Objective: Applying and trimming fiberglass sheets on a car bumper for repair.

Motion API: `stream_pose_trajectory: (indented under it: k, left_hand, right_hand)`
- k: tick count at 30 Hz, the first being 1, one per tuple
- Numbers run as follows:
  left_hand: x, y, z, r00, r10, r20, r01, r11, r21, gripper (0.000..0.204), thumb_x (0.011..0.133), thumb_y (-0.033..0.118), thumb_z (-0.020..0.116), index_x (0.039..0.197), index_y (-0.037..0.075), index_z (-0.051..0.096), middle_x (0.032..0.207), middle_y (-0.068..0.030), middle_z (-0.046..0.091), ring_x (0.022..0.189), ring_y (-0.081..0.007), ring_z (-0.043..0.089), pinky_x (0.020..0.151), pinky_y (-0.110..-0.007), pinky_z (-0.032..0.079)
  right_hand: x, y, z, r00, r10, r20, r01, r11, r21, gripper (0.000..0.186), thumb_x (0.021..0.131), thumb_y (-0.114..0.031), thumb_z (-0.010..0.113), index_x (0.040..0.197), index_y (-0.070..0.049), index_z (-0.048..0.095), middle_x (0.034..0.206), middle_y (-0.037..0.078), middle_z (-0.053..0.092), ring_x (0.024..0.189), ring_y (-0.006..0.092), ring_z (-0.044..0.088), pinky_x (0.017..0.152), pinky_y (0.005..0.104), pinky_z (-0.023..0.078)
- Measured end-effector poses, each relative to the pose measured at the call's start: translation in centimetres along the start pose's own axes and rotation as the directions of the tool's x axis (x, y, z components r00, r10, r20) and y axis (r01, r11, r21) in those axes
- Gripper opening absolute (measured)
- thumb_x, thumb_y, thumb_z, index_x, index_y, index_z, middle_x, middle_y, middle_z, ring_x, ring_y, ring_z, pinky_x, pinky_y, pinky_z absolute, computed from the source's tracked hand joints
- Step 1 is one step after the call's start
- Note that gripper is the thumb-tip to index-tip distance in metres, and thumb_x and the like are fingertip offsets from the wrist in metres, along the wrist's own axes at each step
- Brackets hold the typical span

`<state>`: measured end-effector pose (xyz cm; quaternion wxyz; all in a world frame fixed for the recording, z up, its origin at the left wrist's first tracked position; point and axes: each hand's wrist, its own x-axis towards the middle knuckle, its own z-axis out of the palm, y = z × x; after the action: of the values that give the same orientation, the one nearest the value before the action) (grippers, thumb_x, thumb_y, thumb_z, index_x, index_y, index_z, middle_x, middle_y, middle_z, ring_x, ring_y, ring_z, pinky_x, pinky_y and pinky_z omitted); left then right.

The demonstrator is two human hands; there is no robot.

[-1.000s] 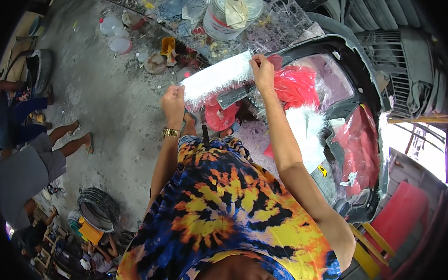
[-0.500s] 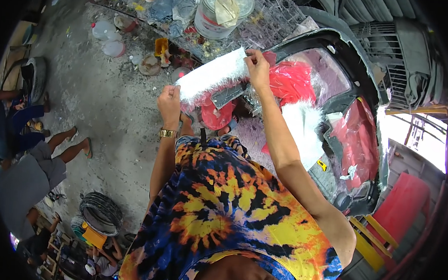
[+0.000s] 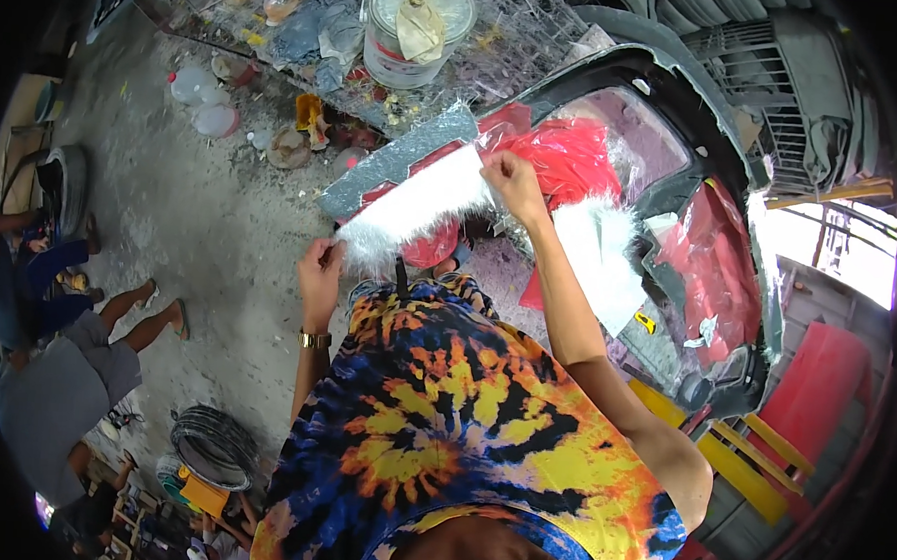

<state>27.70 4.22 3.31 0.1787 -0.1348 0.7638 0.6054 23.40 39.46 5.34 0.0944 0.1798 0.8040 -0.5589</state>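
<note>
A white, frayed fibre mat strip [image 3: 422,204] stretches between my hands, lying low across a grey rough panel [image 3: 379,162] with red patches. My left hand [image 3: 319,267] pinches its lower-left end, while the fingers of my right hand [image 3: 513,188] are closed on its upper-right end. Right of my right hand are crumpled red plastic [image 3: 564,150] and another white fibre sheet [image 3: 589,261] inside a large black-rimmed moulded part [image 3: 715,132]. A small yellow-and-black tool [image 3: 645,321] lies beside that sheet.
A cluttered worktable [image 3: 519,33] holds a pail [image 3: 408,63] and rags. Plastic jugs [image 3: 197,89] sit on the concrete floor. Co-workers [image 3: 53,393] are at the left and lower left, near tyres [image 3: 211,445]. Stacked grey parts [image 3: 777,94] and yellow pieces [image 3: 731,463] stand at the right.
Both hands have come down toward my body with the white strip, the left one further. More of the grey panel shows behind the strip. The surroundings have shifted slightly in view.
</note>
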Motion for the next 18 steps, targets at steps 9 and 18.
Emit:
stream_pose_trajectory:
  k: [9,18]
  left_hand:
    - [7.1,1.6,3.6,0.968,0.165,-0.192,-0.157,0.986,0.053,0.02,0.09,0.015,0.065,0.08,-0.001,0.059,0.063,0.0041,0.051,0.055,-0.0039,0.042,0.048,-0.023,0.034]
    - [7.8,0.2,3.0,0.895,0.392,-0.211,-0.256,0.841,0.476,0.021,0.083,0.019,0.069,0.082,0.0,0.062,0.063,-0.0113,0.061,0.055,-0.023,0.059,0.052,-0.036,0.044]
  right_hand:
    - [6.8,-1.0,2.2,0.922,-0.241,-0.304,0.157,0.948,-0.278,0.01,0.08,-0.006,0.065,0.087,0.001,0.063,0.08,0.02,0.066,0.076,0.035,0.065,0.069,0.0398,0.049]
    - [6.7,-0.4,3.0,0.875,-0.348,-0.337,0.223,0.906,-0.359,0.01,0.079,-0.006,0.062,0.086,0.001,0.059,0.08,0.02,0.064,0.077,0.0372,0.063,0.07,0.0431,0.048]
